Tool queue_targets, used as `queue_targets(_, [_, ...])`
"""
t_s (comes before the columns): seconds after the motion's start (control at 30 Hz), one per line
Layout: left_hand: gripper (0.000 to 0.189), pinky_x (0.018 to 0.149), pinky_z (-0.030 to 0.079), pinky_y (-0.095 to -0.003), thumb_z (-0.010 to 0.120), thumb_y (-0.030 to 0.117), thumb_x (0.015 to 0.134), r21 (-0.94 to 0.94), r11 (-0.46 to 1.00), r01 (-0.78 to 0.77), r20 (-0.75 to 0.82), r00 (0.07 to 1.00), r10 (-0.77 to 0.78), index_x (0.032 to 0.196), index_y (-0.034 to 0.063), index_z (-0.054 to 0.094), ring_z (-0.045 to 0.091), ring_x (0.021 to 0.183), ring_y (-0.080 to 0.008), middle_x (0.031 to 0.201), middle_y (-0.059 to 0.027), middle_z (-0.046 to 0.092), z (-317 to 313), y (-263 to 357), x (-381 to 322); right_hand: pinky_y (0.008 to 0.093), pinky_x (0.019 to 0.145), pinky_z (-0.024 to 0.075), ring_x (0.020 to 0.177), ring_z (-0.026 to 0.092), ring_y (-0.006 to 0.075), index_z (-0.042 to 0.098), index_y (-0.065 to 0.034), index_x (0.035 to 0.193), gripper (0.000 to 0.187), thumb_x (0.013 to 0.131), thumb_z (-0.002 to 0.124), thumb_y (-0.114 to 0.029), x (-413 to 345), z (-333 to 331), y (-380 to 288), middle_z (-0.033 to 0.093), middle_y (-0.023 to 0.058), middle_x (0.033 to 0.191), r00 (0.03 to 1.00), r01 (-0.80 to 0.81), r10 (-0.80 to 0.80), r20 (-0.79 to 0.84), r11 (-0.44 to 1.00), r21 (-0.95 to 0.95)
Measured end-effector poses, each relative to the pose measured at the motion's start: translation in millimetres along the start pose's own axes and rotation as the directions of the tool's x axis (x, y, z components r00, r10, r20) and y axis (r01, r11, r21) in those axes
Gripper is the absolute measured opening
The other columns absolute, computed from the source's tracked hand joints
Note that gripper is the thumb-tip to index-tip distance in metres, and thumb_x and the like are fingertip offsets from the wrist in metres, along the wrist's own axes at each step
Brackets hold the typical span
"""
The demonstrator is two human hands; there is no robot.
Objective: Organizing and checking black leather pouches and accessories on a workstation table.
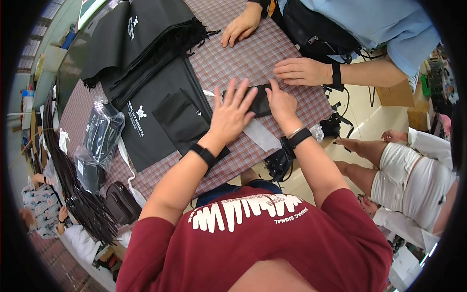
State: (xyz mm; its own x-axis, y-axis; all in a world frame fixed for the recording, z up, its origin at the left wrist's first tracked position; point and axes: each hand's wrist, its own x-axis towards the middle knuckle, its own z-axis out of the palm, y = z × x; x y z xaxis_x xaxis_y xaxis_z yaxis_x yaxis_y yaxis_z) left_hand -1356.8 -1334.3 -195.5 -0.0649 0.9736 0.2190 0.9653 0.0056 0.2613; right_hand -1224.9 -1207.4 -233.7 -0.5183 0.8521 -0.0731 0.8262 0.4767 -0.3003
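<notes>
A small black folded fabric piece (261,103) lies flat on the checked tablecloth before me. My left hand (233,115) is spread over its left end with the fingers apart, holding nothing. At the right end, my right hand (284,104) has its thumb on the piece and its fingers curled at the edge; some fingertips are hidden. Beneath my hands a whitish translucent sheet (263,134) sticks out toward me. To the left, smaller black pieces (180,116) rest on a large flat black bag (146,135) with a white logo and writing.
Black bags with drawstring ends (157,43) are piled at the back left. Plastic-wrapped black packs (104,127), a dark zipped case (122,202) and hanging black cords (69,175) line the left side. A co-worker's hands (308,71) rest on the table opposite. Another person (405,175) is at right.
</notes>
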Motion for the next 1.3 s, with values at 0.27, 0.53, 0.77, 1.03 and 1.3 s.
queue_targets(0.27, [0.081,0.104,0.012,-0.0615,0.059,0.048,0.079,0.034,0.99,0.134,0.248,0.959,-0.139,0.142,0.0128,0.023,0.012,0.136,-0.036,0.148,-0.0132,0.015,43,1,-14,0.0442,0.066,0.0471,0.081,0.06,0.0302,0.063,-0.0109,0.094,0.023,0.085,0.051,-0.029,-4,17,22,0.064,0.0125,0.086,0.877,0.24,-0.242,-0.414,0.969,-0.059])
queue_targets(0.53, [0.069,0.102,0.021,-0.0606,0.061,0.03,0.077,0.26,0.965,0.041,0.308,0.943,-0.123,0.137,0.0114,0.033,0.027,0.131,-0.0325,0.143,-0.013,0.027,18,8,1,0.0416,0.072,0.0474,0.084,0.06,0.0337,0.061,-0.0017,0.097,0.028,0.085,0.049,-0.023,-3,1,48,0.064,0.0185,0.093,0.998,0.022,-0.041,0.044,0.932,0.361])
queue_targets(0.77, [0.047,0.095,0.037,-0.0516,0.063,0.022,0.073,0.232,0.97,0.074,0.227,0.966,-0.128,0.116,0.0079,0.053,0.052,0.108,-0.0249,0.117,-0.0094,0.055,19,-4,16,0.0341,0.066,0.0495,0.069,0.064,0.0225,0.057,0.0027,0.106,0.029,0.085,0.049,-0.015,-47,-17,72,0.065,0.0156,0.082,0.952,-0.275,0.111,0.286,0.723,0.634])
queue_targets(1.03, [0.025,0.074,0.053,-0.0319,0.056,0.016,0.086,-0.593,-0.195,0.781,0.803,0.555,-0.218,0.107,0.0014,0.055,0.065,0.079,-0.0192,0.093,-0.0097,0.065,-77,-58,19,0.0318,0.069,0.0492,0.074,0.064,0.0194,0.059,-0.0033,0.108,0.027,0.088,0.052,-0.02,-77,-39,59,0.066,0.0117,0.084,0.969,-0.211,0.058,0.238,0.693,0.69])
queue_targets(1.3, [0.036,0.08,0.054,-0.0359,0.058,0.02,0.087,-0.551,-0.635,0.541,0.69,0.724,0.019,0.115,-0.0006,0.051,0.064,0.086,-0.0218,0.101,-0.0133,0.063,-51,-15,18,0.0289,0.064,0.0484,0.069,0.062,0.0163,0.052,0.0017,0.113,0.035,0.086,0.058,-0.02,-77,-73,-29,0.065,0.0079,0.078,0.987,-0.097,-0.081,0.138,0.379,0.92])
